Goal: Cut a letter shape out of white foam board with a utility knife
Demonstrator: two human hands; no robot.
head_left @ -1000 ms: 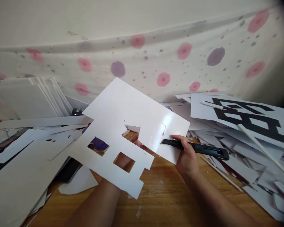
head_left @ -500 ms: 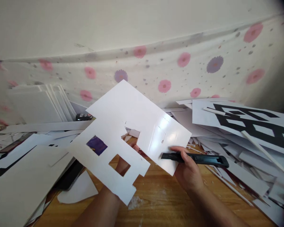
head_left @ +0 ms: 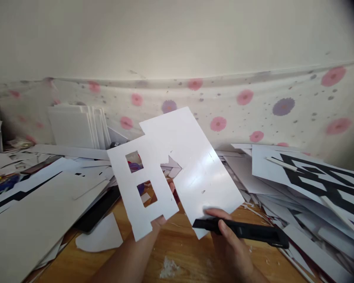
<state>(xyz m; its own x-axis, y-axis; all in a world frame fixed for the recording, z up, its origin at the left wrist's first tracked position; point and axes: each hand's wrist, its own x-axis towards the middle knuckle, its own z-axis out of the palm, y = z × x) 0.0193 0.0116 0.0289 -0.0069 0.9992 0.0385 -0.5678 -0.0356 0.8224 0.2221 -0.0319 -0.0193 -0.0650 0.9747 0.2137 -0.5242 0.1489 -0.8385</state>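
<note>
A glossy white board (head_left: 191, 157) with two square cut-outs and a jagged notch is held up in front of me, tilted. My left hand (head_left: 162, 221) grips it from behind and below; most of that hand is hidden by the board, with fingertips showing at the notch. My right hand (head_left: 228, 232) is closed round a black utility knife (head_left: 247, 232), its fingers also against the board's lower right edge. The knife's front end overlaps the board's lower corner.
White boards and a black phone-like object (head_left: 98, 210) lie at left. A stack of sheets (head_left: 271, 184), one black-patterned, is at right. White scraps (head_left: 168, 268) dot the wooden table (head_left: 141, 263). Upright white panels (head_left: 73, 127) stand before the flowered wall cloth (head_left: 212, 98).
The board has turned clockwise and shifted slightly right, still held. My right hand and the knife have moved a little lower. The camera view has tilted upward and turned slightly left.
</note>
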